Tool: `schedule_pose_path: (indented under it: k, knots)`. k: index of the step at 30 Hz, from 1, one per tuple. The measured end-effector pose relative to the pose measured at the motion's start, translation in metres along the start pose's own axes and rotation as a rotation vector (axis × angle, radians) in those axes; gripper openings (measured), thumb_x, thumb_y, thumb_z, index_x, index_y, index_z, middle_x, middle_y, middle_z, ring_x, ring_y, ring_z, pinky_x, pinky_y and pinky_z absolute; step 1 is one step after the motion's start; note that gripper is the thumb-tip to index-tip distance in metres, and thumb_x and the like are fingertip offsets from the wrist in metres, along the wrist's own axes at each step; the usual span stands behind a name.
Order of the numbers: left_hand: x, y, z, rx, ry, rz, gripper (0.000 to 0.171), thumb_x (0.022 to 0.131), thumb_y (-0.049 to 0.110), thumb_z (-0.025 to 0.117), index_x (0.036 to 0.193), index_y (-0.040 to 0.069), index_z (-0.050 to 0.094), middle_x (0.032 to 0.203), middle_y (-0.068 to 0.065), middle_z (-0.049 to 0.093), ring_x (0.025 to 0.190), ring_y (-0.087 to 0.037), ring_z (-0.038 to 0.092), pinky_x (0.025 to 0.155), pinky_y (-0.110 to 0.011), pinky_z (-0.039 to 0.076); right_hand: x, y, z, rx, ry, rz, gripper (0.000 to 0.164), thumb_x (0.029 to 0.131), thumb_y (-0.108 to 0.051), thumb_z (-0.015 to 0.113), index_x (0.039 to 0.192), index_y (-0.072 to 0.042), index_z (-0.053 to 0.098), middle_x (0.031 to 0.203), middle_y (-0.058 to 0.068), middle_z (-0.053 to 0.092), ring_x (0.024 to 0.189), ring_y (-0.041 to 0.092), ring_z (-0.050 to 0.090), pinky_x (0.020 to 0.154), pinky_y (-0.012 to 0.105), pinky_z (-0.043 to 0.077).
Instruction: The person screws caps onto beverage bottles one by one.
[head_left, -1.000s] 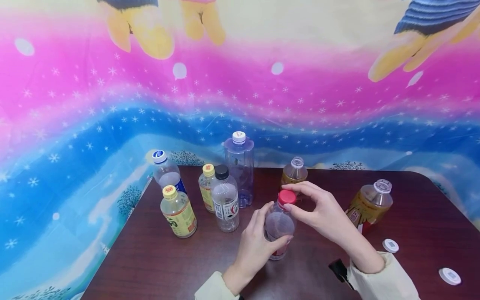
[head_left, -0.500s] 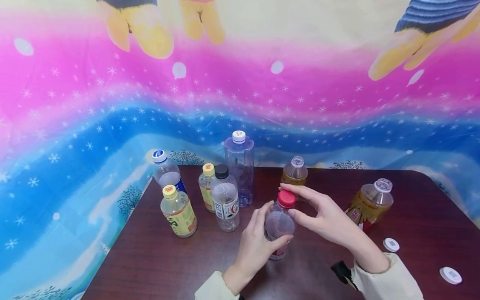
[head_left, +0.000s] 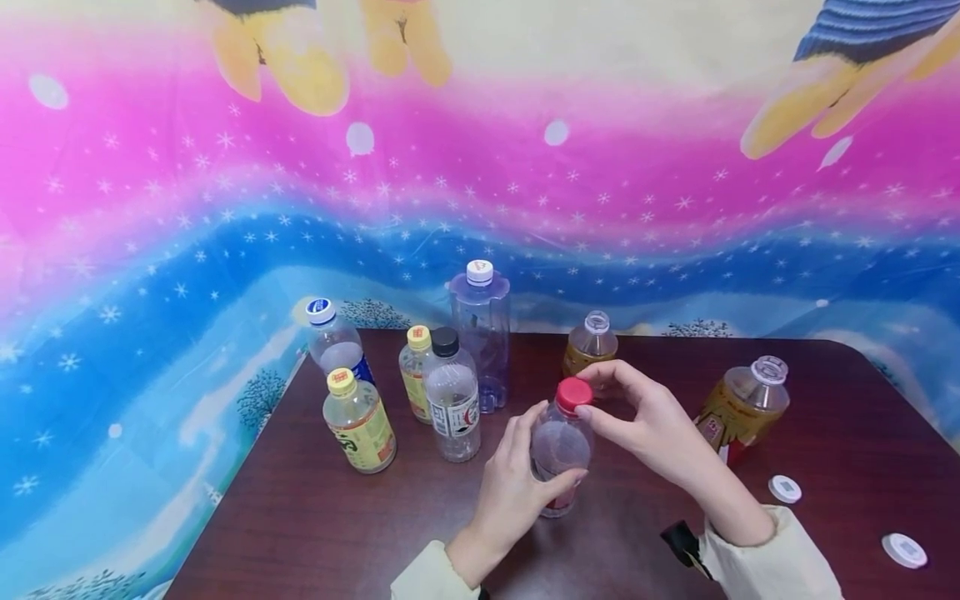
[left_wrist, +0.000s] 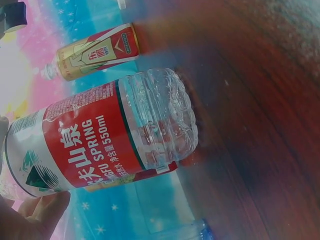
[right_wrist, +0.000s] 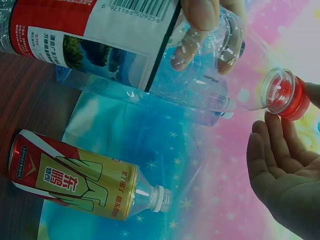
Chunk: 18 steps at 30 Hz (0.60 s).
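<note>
A clear plastic water bottle [head_left: 561, 450] with a red and white label stands upright on the table. My left hand [head_left: 510, 483] grips its upper body, thumb in front and fingers behind; in the left wrist view the label [left_wrist: 85, 142] faces the camera. The bottle's red cap [head_left: 574, 393] sits on the neck. With thumb and fingers, my right hand [head_left: 652, 421] pinches the cap's side. In the right wrist view, the thumb lies on one side of the red cap [right_wrist: 296, 100] and fingertips on the other.
Uncapped gold-labelled bottles stand behind [head_left: 592, 346] and right [head_left: 746, 404]. Two white caps [head_left: 785, 489] [head_left: 904, 550] lie at right. Several capped bottles stand left, among them a black-capped bottle [head_left: 453, 400], a yellow-labelled bottle [head_left: 360, 425] and a tall purplish bottle [head_left: 483, 333]. A printed cloth [head_left: 480, 167] hangs behind.
My right hand's fingers have shifted round the red cap, the thumb rising from near the neck onto the cap's side. The left hand and the bottle have stayed in place.
</note>
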<state>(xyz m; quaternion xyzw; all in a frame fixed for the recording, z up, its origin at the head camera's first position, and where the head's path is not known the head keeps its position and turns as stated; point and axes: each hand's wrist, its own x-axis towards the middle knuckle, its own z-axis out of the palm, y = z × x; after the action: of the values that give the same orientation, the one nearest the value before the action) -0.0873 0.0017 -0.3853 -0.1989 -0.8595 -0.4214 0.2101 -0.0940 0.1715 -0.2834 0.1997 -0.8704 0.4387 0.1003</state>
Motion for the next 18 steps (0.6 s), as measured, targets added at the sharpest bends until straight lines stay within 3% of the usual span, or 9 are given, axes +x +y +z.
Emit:
schedule_pose_path:
  k: [7,18]
  knots:
    - [-0.0002,-0.0004,0.0020,0.003,-0.006,-0.009,0.081,0.070,0.038,0.083,0.136,0.015,0.042,0.119,-0.002,0.059,0.103,-0.015,0.063,0.084,-0.031,0.054,0.0007,0.0041,0.0020,0.037,-0.054,-0.087,0.041,0.087,-0.007,0.066,0.127,-0.007,0.056,0.119,0.010,0.064,0.099,-0.004,0.059,0.086,0.014,0.048]
    - [0.0000,0.0024,-0.0003,-0.016,-0.023,-0.049,0.080,0.072,0.040,0.082,0.137,0.015,0.041,0.120,-0.002,0.058,0.106,-0.017,0.063,0.085,-0.033,0.055,0.0009,0.0076,0.0045,0.056,-0.036,-0.142,0.033,0.088,-0.003,0.065,0.120,-0.003,0.061,0.108,0.007,0.064,0.092,-0.001,0.062,0.081,0.015,0.051]
